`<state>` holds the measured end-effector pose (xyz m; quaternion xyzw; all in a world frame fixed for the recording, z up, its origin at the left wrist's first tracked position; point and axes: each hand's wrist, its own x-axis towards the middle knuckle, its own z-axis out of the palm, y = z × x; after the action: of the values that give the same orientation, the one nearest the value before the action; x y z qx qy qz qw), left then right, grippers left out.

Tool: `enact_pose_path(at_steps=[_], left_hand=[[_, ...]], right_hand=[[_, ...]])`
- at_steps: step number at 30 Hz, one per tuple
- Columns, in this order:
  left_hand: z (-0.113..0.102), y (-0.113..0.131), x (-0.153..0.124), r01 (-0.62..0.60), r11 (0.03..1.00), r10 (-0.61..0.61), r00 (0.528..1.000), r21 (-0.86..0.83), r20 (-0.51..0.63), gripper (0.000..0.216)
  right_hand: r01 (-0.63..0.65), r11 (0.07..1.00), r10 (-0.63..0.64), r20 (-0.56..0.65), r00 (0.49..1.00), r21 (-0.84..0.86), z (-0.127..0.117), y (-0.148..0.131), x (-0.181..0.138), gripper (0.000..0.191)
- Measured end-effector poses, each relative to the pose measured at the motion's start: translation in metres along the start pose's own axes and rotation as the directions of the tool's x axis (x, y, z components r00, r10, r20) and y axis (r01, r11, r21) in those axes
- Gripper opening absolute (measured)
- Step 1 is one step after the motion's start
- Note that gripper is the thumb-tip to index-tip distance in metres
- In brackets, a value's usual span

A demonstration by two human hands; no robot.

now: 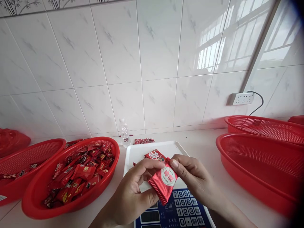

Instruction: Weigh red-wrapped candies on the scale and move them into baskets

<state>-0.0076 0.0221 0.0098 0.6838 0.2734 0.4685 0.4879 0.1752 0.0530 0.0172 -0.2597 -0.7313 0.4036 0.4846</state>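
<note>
My left hand and right hand pinch a stack of red packets between them, held together just above the scale, beside the candy basket

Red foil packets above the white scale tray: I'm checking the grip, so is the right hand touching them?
Touching. The head view shows the thumb of the right hand pressed on the upper corner of the red foil packets; the left hand pinches them too.
</note>
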Motion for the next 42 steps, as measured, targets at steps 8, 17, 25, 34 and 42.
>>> enact_pose_path(at_steps=[8,17,25,34,42], left_hand=[[0.007,-0.004,-0.004,0.096,0.986,-0.108,0.991,-0.139,-0.083,0.054],[0.014,0.001,-0.003,0.12,0.982,-0.146,0.971,-0.143,-0.189,0.05],[0.019,0.004,-0.002,0.074,0.968,-0.123,0.973,-0.239,-0.196,0.041],[0.012,-0.007,0.002,-0.012,0.971,-0.066,0.947,-0.237,-0.315,0.039],[-0.013,0.003,0.013,-0.343,0.921,0.146,0.744,-0.185,-0.652,0.019]], right_hand=[[0.132,0.924,-0.203,-0.166,0.965,-0.36,0.001,0.001,-0.005,0.039],[0.073,0.967,-0.073,0.01,0.997,-0.243,-0.001,0.0,-0.004,0.045],[0.167,0.967,-0.179,-0.046,0.983,-0.191,0.002,0.001,-0.005,0.045],[0.106,0.974,-0.123,-0.072,0.99,-0.198,0.0,0.003,-0.001,0.044],[0.05,0.821,-0.171,-0.16,0.972,-0.569,-0.019,0.01,0.004,0.039]])
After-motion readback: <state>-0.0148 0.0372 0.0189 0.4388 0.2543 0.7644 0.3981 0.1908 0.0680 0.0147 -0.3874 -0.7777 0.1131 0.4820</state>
